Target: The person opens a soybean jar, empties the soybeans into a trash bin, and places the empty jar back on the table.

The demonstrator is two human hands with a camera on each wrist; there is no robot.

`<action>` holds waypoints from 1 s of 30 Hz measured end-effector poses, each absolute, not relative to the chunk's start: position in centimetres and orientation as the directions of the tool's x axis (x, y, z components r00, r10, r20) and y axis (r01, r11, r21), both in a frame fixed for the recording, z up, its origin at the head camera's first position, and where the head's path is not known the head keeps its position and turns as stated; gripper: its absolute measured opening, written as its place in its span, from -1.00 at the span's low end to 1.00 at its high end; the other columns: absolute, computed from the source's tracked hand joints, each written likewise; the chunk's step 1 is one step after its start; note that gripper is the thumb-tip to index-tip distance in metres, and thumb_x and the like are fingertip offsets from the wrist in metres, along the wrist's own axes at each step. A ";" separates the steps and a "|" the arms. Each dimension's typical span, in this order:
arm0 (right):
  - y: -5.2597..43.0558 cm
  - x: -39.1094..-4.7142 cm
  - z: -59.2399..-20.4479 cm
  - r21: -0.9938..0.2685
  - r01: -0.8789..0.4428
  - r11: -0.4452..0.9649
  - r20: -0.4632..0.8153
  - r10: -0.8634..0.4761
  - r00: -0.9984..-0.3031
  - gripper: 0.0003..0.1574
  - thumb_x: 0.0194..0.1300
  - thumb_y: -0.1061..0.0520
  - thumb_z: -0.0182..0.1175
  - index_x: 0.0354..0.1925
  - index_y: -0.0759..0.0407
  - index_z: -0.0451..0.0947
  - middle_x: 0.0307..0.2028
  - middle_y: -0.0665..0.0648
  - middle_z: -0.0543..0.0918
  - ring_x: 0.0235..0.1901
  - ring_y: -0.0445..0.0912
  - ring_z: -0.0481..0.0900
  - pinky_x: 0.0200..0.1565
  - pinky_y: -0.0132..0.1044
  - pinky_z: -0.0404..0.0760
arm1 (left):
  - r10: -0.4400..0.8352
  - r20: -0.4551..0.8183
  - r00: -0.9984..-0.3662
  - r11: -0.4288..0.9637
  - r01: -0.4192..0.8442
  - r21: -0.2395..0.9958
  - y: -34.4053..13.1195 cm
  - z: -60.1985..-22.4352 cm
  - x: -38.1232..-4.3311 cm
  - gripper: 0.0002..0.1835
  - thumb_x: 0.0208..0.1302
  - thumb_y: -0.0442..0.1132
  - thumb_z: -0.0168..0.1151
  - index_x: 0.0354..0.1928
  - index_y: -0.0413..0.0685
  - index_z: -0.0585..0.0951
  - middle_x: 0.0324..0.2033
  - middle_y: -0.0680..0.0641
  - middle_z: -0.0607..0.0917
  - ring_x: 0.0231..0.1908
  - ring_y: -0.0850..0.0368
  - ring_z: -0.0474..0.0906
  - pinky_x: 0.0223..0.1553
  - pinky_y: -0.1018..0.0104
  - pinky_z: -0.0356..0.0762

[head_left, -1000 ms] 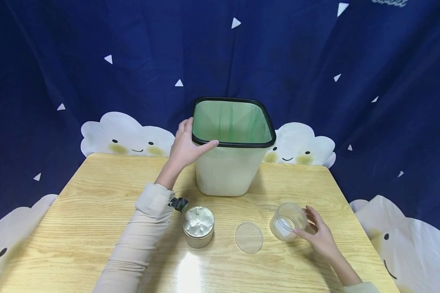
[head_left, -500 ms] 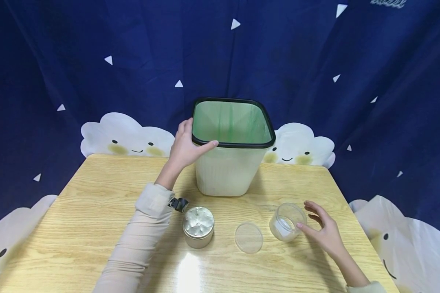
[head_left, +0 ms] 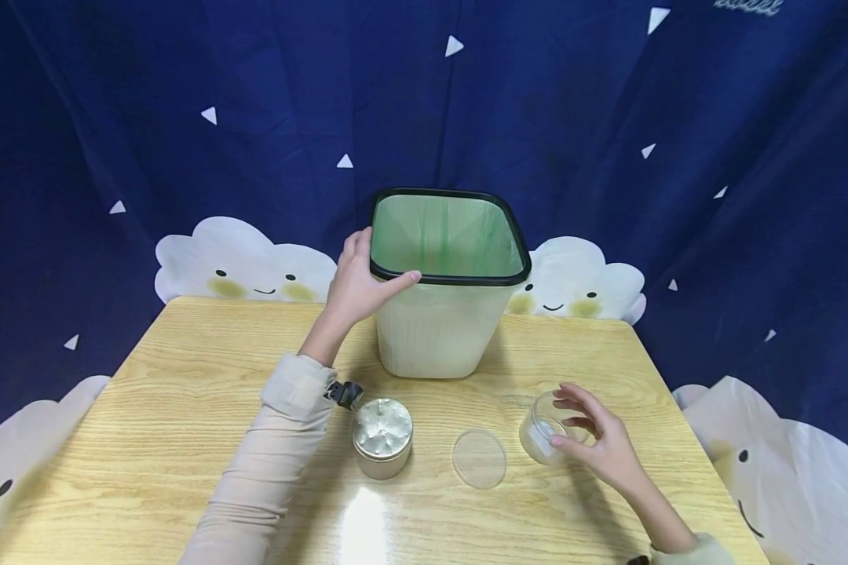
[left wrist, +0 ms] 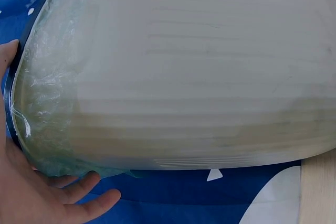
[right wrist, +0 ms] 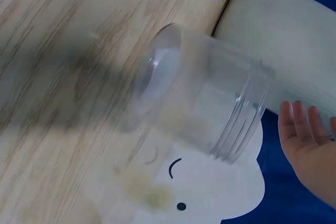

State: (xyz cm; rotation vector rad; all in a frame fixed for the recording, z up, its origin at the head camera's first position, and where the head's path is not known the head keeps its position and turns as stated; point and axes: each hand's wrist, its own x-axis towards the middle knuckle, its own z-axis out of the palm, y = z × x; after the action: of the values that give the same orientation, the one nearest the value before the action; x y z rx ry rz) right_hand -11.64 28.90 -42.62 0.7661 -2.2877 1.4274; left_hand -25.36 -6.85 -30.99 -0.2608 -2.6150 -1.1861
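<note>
A whitish trash bin (head_left: 431, 337) with a black rim and green bag stands on the table. My left hand (head_left: 356, 286) holds the bin's front-left corner, thumb on the front rim and fingers along the left side. In the left wrist view these fingers (left wrist: 84, 205) lie against the bagged edge. A clear plastic jar (head_left: 537, 431), lidless and upright, stands at the right with a white patch near its bottom. My right hand (head_left: 604, 447) hovers over its right side, thumb and fingers spread. The right wrist view shows that hand (right wrist: 315, 150) apart from the jar's threaded mouth.
A clear round lid (head_left: 479, 459) lies flat left of the jar. Farther left stands a silver tin (head_left: 383, 439) with a crumpled-looking top, near my left sleeve (head_left: 275, 447). Behind the wooden table (head_left: 205, 369) hangs a blue curtain (head_left: 268, 94) with white clouds and triangles.
My right hand has let go of the jar, drawn back slightly, then come leftward over its mouth. The left hand, bin, lid and tin have stayed in place.
</note>
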 end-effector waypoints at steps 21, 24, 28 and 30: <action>23.1 -11.0 -41.2 -0.665 -0.612 0.428 0.444 -0.432 -0.785 -0.04 -0.32 0.41 0.44 0.12 0.51 0.28 -0.04 0.33 0.48 -0.14 0.21 0.48 -0.29 -0.10 0.56 | 0.056 0.305 -0.951 0.654 0.266 0.709 -6.8 -31.1 -25.5 0.14 -0.11 0.31 0.25 0.39 -0.14 -0.02 0.34 -0.17 0.03 0.29 -0.08 0.02 0.15 -0.12 0.17; 23.2 -11.7 -42.7 -0.648 -0.614 0.450 0.432 -0.447 -0.783 0.01 -0.33 0.33 0.48 0.15 0.45 0.27 -0.02 0.34 0.48 -0.12 0.18 0.48 -0.27 -0.13 0.56 | 0.055 0.306 -0.950 0.652 0.266 0.710 -6.8 -31.1 -25.5 0.14 -0.11 0.31 0.25 0.39 -0.14 -0.02 0.33 -0.18 0.03 0.29 -0.08 0.02 0.15 -0.11 0.17; 23.2 -12.4 -44.4 -0.655 -0.596 0.465 0.393 -0.464 -0.794 0.06 -0.29 0.20 0.50 0.21 0.32 0.25 0.05 0.24 0.46 -0.05 0.11 0.45 -0.21 -0.18 0.54 | 0.054 0.309 -0.949 0.650 0.268 0.711 -6.8 -31.1 -25.4 0.14 -0.11 0.31 0.25 0.39 -0.15 -0.01 0.33 -0.18 0.04 0.29 -0.08 0.02 0.16 -0.10 0.16; 22.8 -12.5 -44.8 -0.669 -0.583 0.461 0.375 -0.467 -0.800 0.07 -0.26 0.15 0.50 0.23 0.28 0.23 0.07 0.20 0.45 -0.03 0.10 0.44 -0.19 -0.18 0.53 | 0.056 0.310 -0.949 0.649 0.270 0.711 -6.8 -31.1 -25.4 0.14 -0.11 0.31 0.25 0.39 -0.15 -0.01 0.33 -0.18 0.04 0.29 -0.08 0.01 0.16 -0.10 0.16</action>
State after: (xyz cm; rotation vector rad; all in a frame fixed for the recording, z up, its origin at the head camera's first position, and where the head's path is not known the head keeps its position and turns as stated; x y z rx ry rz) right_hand -12.50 22.82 -44.79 0.9280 -2.5645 1.2577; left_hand -25.42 -6.83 -31.11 -0.2637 -2.6090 -1.1873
